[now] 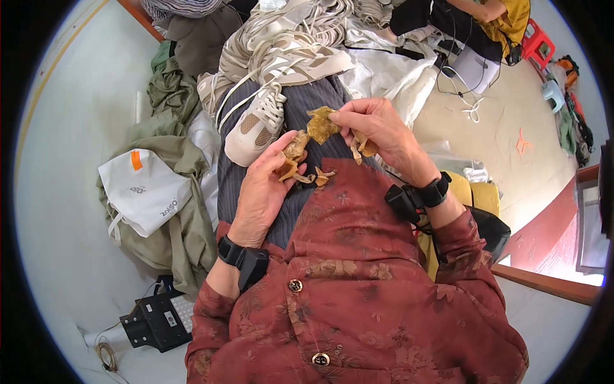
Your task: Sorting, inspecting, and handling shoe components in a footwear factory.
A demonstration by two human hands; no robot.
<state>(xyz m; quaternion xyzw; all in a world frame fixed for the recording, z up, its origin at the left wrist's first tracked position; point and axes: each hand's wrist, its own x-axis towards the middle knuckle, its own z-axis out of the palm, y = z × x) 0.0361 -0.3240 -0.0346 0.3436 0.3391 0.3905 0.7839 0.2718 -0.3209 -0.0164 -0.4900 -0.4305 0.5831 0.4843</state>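
Observation:
My left hand (262, 192) pinches a crumpled yellowish-brown scrap (295, 148) between thumb and fingers, over my lap. My right hand (377, 131) grips another amber lump of the same stuff (321, 123) and a smaller strip (366, 147) under its fingers. A few small brown bits (322, 176) lie on my dark striped trousers (300, 102) just below both hands. Both wrists wear black bands with small black units. A beige and white sneaker (259, 125) rests on my knee just left of the hands.
A pile of beige sneakers (288, 45) lies ahead. Olive cloth (173, 217) and a white bag (144, 192) sit at left. A black device (157, 320) with a cable lies on the floor at lower left. Another person (473, 19) sits at the far right by a red stool (536, 43).

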